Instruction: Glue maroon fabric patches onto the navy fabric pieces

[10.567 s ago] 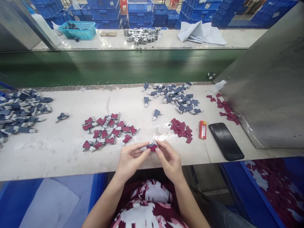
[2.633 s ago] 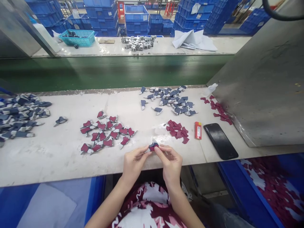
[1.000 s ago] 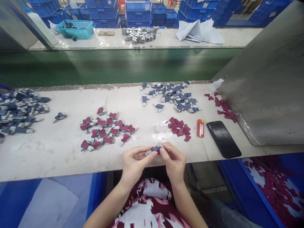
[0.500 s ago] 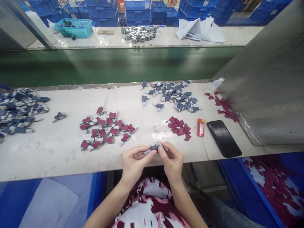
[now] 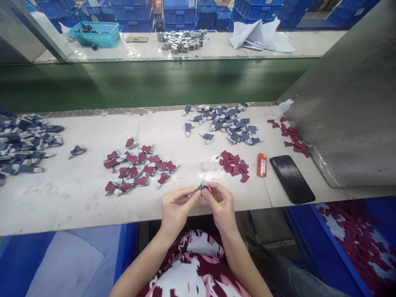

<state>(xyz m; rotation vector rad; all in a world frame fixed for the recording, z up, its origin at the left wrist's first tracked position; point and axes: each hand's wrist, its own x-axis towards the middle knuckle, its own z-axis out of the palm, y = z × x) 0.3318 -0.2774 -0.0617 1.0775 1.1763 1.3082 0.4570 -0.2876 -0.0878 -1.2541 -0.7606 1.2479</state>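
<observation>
Okay so both my left hand and right hand are closed up in a fingertip pinch on one small grey-and-navy piece with a bit of maroon showing, right over the near edge of the white table. Going round the clock from that piece, I've got the maroon-faced pieces spread out toward 10, the navy-faced pieces bunched at about 1, and a little heap of loose maroon patches at 2. Out near 3 there's my phone lying flat, with a red lighter just beside it, between it and the patches lol.
</observation>
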